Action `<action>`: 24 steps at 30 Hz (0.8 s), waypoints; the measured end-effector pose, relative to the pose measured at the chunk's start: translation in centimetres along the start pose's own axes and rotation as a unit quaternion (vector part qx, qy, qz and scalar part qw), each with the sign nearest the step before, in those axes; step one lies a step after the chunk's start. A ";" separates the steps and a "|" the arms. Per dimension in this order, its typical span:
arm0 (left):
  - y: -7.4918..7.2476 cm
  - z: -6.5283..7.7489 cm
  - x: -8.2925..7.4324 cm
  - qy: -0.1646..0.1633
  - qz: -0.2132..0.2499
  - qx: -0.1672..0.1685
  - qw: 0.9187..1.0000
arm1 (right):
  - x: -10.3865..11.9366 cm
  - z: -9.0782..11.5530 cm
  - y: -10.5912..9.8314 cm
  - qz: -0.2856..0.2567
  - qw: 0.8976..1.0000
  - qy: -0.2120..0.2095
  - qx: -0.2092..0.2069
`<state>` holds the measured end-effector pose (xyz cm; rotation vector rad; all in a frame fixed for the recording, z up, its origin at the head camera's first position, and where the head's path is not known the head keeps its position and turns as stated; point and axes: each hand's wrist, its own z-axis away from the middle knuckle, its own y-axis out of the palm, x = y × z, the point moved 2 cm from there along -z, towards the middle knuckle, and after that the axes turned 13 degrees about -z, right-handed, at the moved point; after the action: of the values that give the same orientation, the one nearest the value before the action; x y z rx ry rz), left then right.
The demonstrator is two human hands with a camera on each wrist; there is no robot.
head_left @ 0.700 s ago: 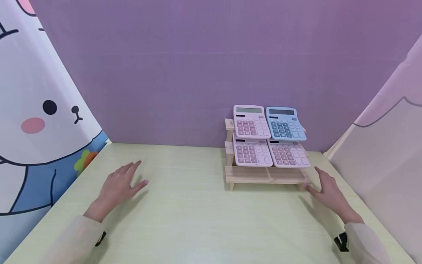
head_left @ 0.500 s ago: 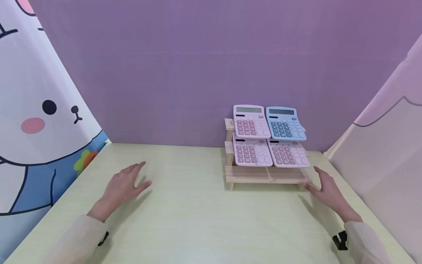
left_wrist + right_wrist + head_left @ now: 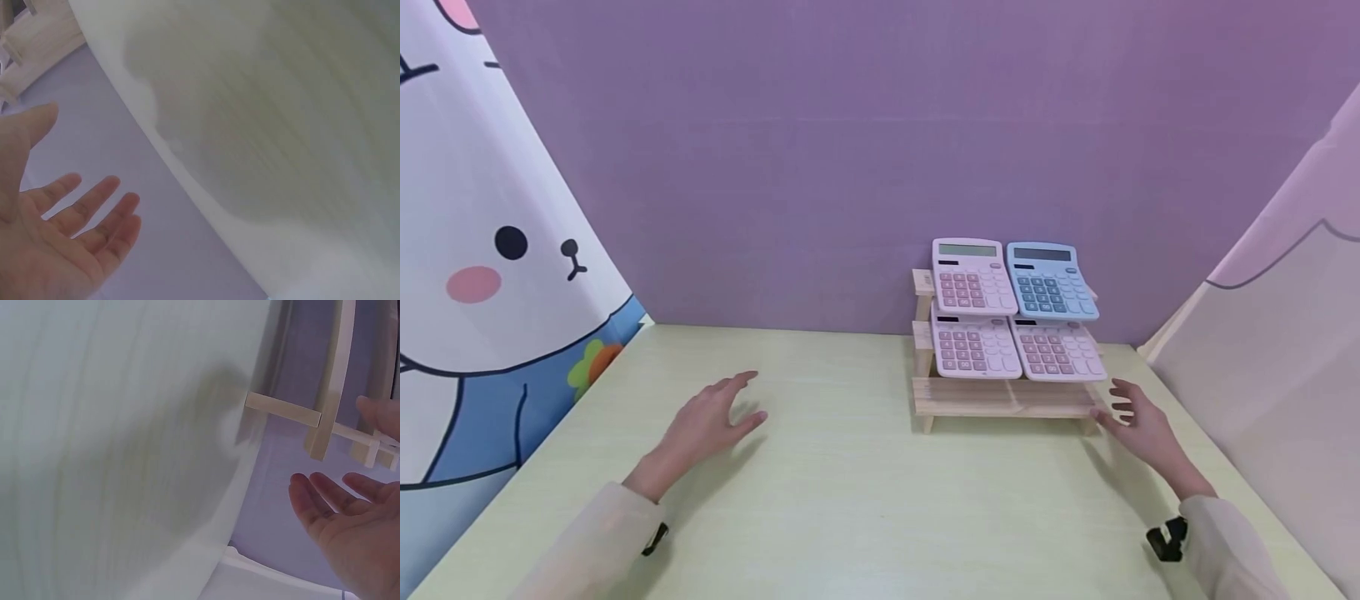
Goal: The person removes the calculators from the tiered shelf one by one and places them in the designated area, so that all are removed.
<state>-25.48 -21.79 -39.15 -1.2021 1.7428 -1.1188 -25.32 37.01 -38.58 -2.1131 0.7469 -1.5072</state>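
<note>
On a tiered wooden rack [image 3: 1007, 398] lie several calculators in two rows. The upper row has a pink calculator [image 3: 973, 279] on the left and a blue calculator [image 3: 1051, 282] on the right. Below them are a second pink calculator [image 3: 976, 346] and a third pink one [image 3: 1058, 350]. My right hand [image 3: 1146, 429] hovers beside the rack's lower right end, fingers spread and slightly bent; in the right wrist view its fingertips are near the wooden frame [image 3: 331, 381]. My left hand [image 3: 703, 429] is over the table's left half, fingers apart, holding nothing.
The pale wood-grain table [image 3: 850, 483] runs back to a purple backdrop [image 3: 775, 167]. A cartoon-printed cloth [image 3: 475, 192] hangs along the left side and a pale one [image 3: 1285, 375] along the right. The rack's lowest shelf bears no calculators.
My left hand has moved right across the table, towards the middle. The right hand has shifted only slightly, and its fingers now show more separated. The calculators and rack stay put.
</note>
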 end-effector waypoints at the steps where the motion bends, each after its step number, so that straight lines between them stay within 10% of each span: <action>1: 0.1 -0.1 -0.2 0.002 0.009 0.003 1.000 | 0.0 0.0 0.0 -0.002 1.000 0.003 -0.001; 24: 1.9 -2.0 -5.5 0.046 0.193 0.056 0.978 | -0.7 -1.1 0.0 -0.015 0.999 0.049 0.003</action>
<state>-26.27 -15.74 -39.74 -0.7108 1.8556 -1.0328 -26.51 37.41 -38.75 -2.0670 0.7460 -1.6379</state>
